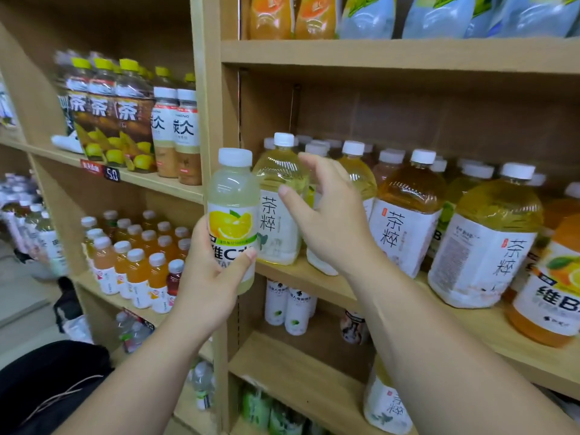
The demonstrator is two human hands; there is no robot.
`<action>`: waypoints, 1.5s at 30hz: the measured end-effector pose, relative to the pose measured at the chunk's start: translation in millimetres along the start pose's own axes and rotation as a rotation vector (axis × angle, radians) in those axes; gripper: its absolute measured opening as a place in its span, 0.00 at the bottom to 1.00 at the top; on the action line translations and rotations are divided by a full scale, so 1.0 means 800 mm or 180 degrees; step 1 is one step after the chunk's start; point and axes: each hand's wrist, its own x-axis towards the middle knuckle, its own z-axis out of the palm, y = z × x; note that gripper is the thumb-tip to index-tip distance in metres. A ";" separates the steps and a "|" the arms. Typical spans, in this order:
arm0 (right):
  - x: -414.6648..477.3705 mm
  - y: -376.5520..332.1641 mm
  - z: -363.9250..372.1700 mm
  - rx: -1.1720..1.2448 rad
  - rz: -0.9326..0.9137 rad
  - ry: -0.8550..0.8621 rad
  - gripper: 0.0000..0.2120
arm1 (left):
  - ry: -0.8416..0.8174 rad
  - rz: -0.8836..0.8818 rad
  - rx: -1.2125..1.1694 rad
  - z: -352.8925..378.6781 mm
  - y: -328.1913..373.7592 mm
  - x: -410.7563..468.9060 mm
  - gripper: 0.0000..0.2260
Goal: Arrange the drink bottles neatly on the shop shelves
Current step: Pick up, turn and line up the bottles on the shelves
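Item 1. Left hand (205, 277): fingers and thumb wrapped round the lower half of the lemon bottle (233, 189). The bottle is upright with a white cap and a lemon-slice label, held in the air in front of the post (210, 105) between two bays.

Item 2. Right hand (329, 224): fingers spread and relaxed, gripping nothing. It is raised before the front row of the middle shelf (301, 279). Whether the thumb touches the pale tea bottle (276, 171) behind it cannot be told.

Item 3. Middle shelf, right bay: pale tea bottle at the left end, then the amber tea bottle (408, 196), the yellow tea bottle (492, 215) and the orange bottle (552, 296). All stand upright, with more white caps in rows behind.

Item 4. Left bay: small juice bottles (138, 265) in rows. On the shelf above them, lemon-tea bottles (110, 117) stand over a price tag (111, 174).

Item 5. Top shelf: orange and pale bottles (282, 17), blurred.
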 end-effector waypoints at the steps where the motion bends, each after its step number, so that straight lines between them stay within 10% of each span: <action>1: 0.009 -0.007 0.005 -0.0095 -0.0003 0.0006 0.27 | -0.0033 -0.0009 -0.0008 -0.005 -0.003 0.005 0.24; 9: 0.068 -0.031 0.063 -0.0705 0.0735 -0.0011 0.43 | -0.0427 -0.0065 -0.0266 -0.050 -0.033 0.045 0.26; 15: 0.081 -0.031 0.091 -0.0744 0.0780 0.1012 0.14 | -0.0698 -0.0097 -0.0588 -0.080 -0.060 0.065 0.25; 27: 0.025 -0.062 0.067 -0.0762 0.0572 0.1692 0.16 | -0.1040 0.0059 -0.0812 -0.063 -0.058 0.078 0.25; 45: -0.027 -0.033 0.006 -0.0525 0.0861 0.1134 0.06 | -0.0272 -0.0002 -0.0030 0.054 -0.073 0.110 0.25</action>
